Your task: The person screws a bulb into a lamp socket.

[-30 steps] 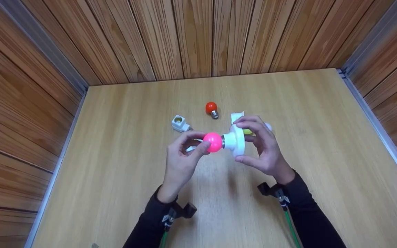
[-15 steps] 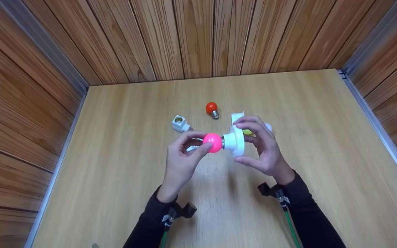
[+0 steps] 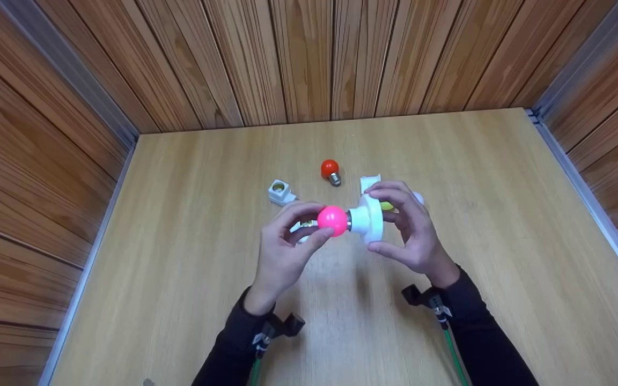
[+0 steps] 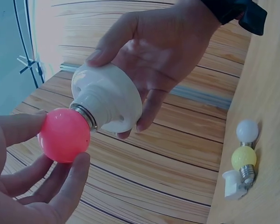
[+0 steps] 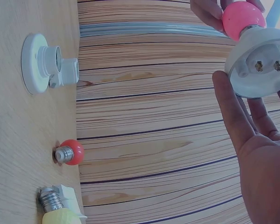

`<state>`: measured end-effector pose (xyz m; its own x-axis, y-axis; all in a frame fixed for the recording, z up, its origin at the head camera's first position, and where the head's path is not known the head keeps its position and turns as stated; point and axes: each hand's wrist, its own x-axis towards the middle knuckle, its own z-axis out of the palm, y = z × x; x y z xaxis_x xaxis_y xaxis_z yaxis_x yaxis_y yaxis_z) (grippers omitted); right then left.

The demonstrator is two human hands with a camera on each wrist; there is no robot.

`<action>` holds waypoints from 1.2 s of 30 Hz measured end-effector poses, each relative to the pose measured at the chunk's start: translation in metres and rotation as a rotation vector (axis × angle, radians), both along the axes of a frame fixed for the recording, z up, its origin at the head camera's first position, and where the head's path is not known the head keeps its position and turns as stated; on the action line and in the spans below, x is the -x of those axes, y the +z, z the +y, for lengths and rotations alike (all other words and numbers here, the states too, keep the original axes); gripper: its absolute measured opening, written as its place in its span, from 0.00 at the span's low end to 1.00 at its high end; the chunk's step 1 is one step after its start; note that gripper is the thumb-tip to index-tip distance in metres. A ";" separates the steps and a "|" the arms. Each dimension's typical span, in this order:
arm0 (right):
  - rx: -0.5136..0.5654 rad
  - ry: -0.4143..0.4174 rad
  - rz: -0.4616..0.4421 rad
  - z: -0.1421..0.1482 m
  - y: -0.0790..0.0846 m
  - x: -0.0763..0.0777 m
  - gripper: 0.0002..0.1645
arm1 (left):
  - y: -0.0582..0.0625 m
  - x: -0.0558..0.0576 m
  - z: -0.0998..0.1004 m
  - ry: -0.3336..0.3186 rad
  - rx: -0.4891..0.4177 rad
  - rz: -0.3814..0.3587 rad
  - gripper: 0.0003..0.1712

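My left hand (image 3: 283,254) holds a pink light bulb (image 3: 332,220) between thumb and fingertips, above the middle of the table. The bulb lies sideways, its metal base partly inside a round white lamp holder (image 3: 374,219); a strip of thread (image 4: 85,115) still shows. My right hand (image 3: 416,238) grips the wide rim of this lamp holder from the right. Seen from the right wrist, the holder's hollow underside has two brass-coloured contacts (image 5: 268,66). From the left wrist, the fingers (image 4: 74,179) cup the bulb from below.
A red bulb (image 3: 329,168) lies farther back. A square white socket adapter (image 3: 280,192) is to its left. Another round white lamp holder (image 5: 33,63) rests behind my left hand. Yellow (image 4: 244,157) and white (image 4: 247,130) bulbs lie by a white adapter (image 4: 233,185). Wooden walls enclose the table.
My left thumb has slid down from the front of the pink bulb to its lower edge, and the fingers have shifted round it. The right hand has barely moved.
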<state>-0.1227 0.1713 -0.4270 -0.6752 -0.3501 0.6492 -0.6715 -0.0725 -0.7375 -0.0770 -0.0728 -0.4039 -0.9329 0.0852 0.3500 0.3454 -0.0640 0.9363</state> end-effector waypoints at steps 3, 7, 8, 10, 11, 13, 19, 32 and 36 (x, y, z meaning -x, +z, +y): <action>0.000 0.001 -0.001 0.000 0.000 0.000 0.42 | 0.000 0.001 0.000 -0.003 0.000 0.033 0.23; -0.003 -0.001 -0.009 0.000 0.001 0.000 0.42 | -0.002 0.002 0.000 -0.004 0.006 0.066 0.23; -0.004 -0.003 -0.010 0.000 0.001 0.000 0.42 | -0.002 0.002 0.000 -0.004 0.009 0.074 0.24; -0.002 -0.004 -0.010 0.000 0.001 0.000 0.42 | -0.003 0.002 0.000 -0.002 0.019 0.091 0.24; -0.001 -0.005 -0.010 0.000 0.001 0.000 0.42 | -0.004 0.003 0.000 -0.002 0.024 0.101 0.25; 0.003 -0.004 -0.007 0.000 0.001 0.000 0.43 | -0.005 0.003 -0.001 -0.003 0.033 0.117 0.25; 0.004 -0.004 -0.004 0.000 0.001 0.000 0.43 | -0.007 0.005 -0.002 -0.008 0.048 0.159 0.26; -0.009 -0.002 -0.011 0.000 0.000 0.001 0.42 | -0.008 0.006 -0.002 -0.014 0.056 0.191 0.26; -0.009 0.006 -0.025 0.001 0.000 0.001 0.42 | -0.008 0.006 -0.002 -0.024 0.065 0.208 0.26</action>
